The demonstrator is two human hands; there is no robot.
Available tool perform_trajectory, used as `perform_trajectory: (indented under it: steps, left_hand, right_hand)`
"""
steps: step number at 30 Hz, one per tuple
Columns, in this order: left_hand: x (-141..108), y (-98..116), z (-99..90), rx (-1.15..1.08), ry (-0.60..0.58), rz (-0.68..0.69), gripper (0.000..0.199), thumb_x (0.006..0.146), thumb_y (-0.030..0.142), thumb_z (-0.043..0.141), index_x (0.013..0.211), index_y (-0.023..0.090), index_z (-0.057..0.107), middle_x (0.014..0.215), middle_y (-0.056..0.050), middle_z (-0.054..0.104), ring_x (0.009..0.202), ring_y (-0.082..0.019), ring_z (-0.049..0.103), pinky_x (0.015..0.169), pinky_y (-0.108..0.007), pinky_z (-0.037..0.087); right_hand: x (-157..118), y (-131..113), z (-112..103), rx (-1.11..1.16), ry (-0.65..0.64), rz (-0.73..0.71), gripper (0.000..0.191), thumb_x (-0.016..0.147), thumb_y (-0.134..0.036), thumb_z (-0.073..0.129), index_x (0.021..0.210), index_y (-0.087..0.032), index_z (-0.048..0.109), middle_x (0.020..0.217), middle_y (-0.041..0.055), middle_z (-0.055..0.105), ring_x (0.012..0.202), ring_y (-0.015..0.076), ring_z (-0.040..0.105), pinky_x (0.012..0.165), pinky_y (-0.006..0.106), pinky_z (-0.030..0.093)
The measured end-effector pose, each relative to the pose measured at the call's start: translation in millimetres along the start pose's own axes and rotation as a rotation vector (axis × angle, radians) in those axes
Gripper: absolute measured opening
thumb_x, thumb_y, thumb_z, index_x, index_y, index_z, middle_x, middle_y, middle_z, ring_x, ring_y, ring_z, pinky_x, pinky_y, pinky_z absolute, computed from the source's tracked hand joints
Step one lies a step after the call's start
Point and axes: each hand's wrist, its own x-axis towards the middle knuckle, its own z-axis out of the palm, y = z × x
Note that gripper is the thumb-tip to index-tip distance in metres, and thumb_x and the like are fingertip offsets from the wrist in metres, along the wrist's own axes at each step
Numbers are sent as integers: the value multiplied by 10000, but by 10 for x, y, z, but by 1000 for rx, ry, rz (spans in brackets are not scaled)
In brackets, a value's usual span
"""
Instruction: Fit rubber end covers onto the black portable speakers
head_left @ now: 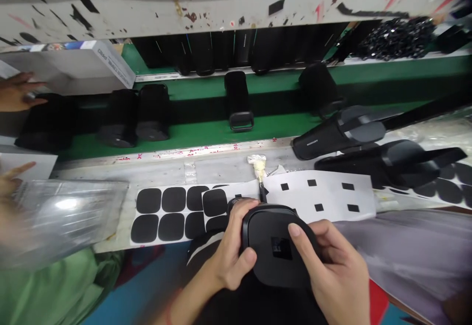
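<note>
Head view: left hand [230, 246] and right hand [334, 261] both clasp the black speaker [275, 246], end up for sticking, pad sheet [173, 212] just beyond left hand

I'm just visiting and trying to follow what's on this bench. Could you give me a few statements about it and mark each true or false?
1. Both hands, left hand and right hand, hold the black speaker. True.
2. The belt is red. False: it is green.
3. Sheets of black pads lie beyond the hands. True.
4. The belt carries no speakers. False: several black ones stand on it.
5. A small brush lies on the bench. True.
</note>
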Motion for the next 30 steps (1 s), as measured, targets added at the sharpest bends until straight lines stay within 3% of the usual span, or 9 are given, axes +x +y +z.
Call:
perform_trajectory:
  steps: [18,26,30]
  left_hand:
    - [10,55,12,-48,43,-88,599,947,562,403,1484,313,308,1482,-110,383,1365,-360,408,1143,-582,308]
    - [45,45,-14,-11,-19,36,785,860,584,519,1509,236,247,1471,-174,358,1371,-422,377,1141,-660,262]
    - [50,76,-22,-33,-29,5,739,892,617,442,1501,237,269,1469,-169,370,1375,-411,367,1147,-654,254]
  right_hand:
    - [-39,-18,14,-37,7,-22,365,814,-480,729,660,-208,541,573,-57,537,539,66,452,493,114,390]
    - [61,86,-71,-75,-51,-129,388,817,-482,737,625,-197,557,528,-32,568,463,65,480,412,105,388]
    - [78,119,-121,-84,-40,-126,400,806,-491,748,611,-196,560,525,-19,565,457,78,480,395,123,397]
